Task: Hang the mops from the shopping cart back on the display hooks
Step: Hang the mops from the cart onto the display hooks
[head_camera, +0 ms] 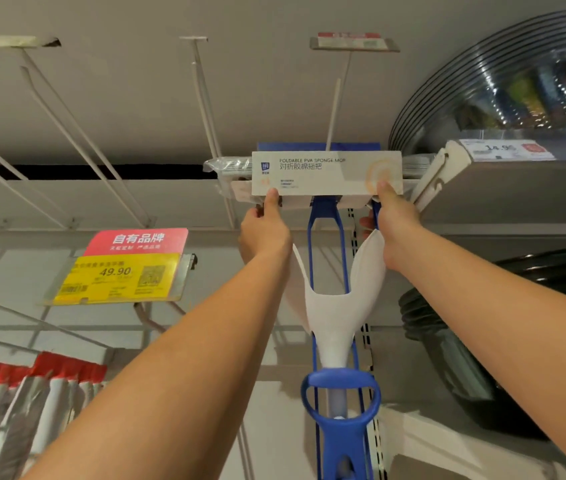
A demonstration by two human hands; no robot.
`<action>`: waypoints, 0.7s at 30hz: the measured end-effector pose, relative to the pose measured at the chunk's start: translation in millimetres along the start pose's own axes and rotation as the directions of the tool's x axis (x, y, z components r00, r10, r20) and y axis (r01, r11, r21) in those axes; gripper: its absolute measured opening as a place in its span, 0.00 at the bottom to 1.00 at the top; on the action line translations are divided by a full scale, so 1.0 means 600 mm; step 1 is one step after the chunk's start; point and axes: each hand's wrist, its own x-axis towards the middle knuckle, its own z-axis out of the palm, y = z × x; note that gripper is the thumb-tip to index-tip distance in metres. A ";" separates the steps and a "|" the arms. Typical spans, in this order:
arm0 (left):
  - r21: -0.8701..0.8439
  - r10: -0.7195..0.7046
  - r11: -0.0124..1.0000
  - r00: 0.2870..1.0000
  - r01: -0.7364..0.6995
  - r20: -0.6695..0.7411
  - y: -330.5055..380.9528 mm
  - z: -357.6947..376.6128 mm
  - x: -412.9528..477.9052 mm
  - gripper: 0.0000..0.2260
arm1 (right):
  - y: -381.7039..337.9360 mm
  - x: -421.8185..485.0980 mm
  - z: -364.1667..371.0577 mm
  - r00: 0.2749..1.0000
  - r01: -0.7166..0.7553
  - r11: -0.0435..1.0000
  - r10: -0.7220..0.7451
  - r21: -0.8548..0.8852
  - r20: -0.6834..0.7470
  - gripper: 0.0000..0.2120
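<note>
Both bare forearms raised overhead and converging upward, left hand (264,237) with thumb pointing up and fingers curled behind, pinching the left end of the mop head (326,173), right hand (397,233) pinching its right end likewise

Single view here, worn on the head, tipped steeply upward from beneath the sponge mop (326,173). It's close in: the mop head sits dead centre, with display hooks (205,109) running overhead above it, a yellow price tag (118,278) low to its left, and a shelf edge (517,174) just to its right.
</note>
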 end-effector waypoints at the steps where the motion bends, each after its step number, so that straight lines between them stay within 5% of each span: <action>1: 0.005 0.003 1.000 1.000 -0.003 0.003 -0.008 0.001 0.004 0.18 | 0.007 0.002 0.002 1.000 0.007 1.000 -0.007 -0.006 -0.008 0.14; 14: 0.047 -0.163 0.986 0.981 0.159 0.104 -0.102 0.019 0.067 0.17 | 0.099 0.089 0.032 0.995 -0.102 0.992 0.101 -0.071 -0.017 0.21; 21: 0.100 -0.278 0.959 0.951 0.267 0.131 -0.134 0.017 0.086 0.15 | 0.131 0.123 0.030 0.989 -0.147 0.939 0.133 -0.310 -0.066 0.20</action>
